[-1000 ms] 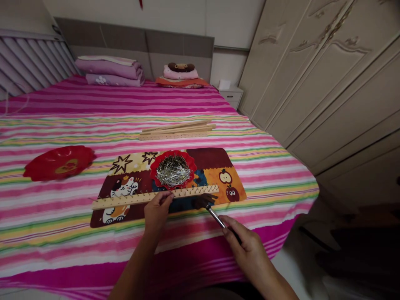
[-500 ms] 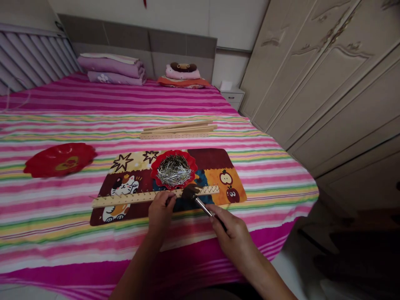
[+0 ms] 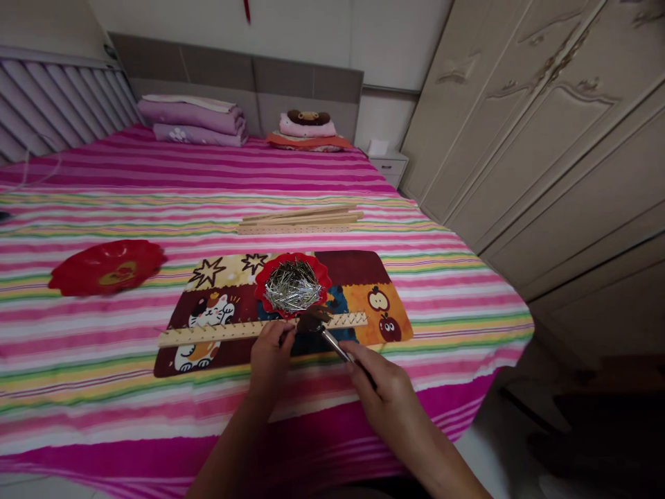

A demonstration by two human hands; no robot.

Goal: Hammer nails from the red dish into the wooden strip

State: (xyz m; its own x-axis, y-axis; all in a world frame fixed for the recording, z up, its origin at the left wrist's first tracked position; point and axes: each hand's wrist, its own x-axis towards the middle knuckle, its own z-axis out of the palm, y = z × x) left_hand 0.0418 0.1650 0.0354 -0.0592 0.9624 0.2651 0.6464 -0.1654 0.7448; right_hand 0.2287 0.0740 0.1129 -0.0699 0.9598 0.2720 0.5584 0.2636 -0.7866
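My right hand [image 3: 387, 388] is closed round the handle of a hammer [image 3: 332, 342], whose dark head lies over a wooden strip [image 3: 208, 334]. Several nails stand up along that strip on both sides of the hammer. Close to the hammer head, my left hand [image 3: 271, 353] has its thumb and fingertips pinched together at the strip; whatever is between them is too small to make out. Just behind the strip is a red scalloped bowl [image 3: 325, 294] full of loose nails [image 3: 292, 285]. Strip and bowl rest on a patterned mat [image 3: 353, 267].
Farther back on the striped bedspread [image 3: 447, 277] lies a bundle of wooden strips [image 3: 301, 220]. A red scalloped plate [image 3: 77, 269] is at the left. Folded bedding [image 3: 192, 118] and a small stack of pillows [image 3: 307, 128] sit by the headboard. Wardrobe doors [image 3: 545, 138] line the right.
The view has shifted slightly, moving the scene a little right and down. The hammer head sits slightly nearer my left fingertips. Both hands keep their grips.
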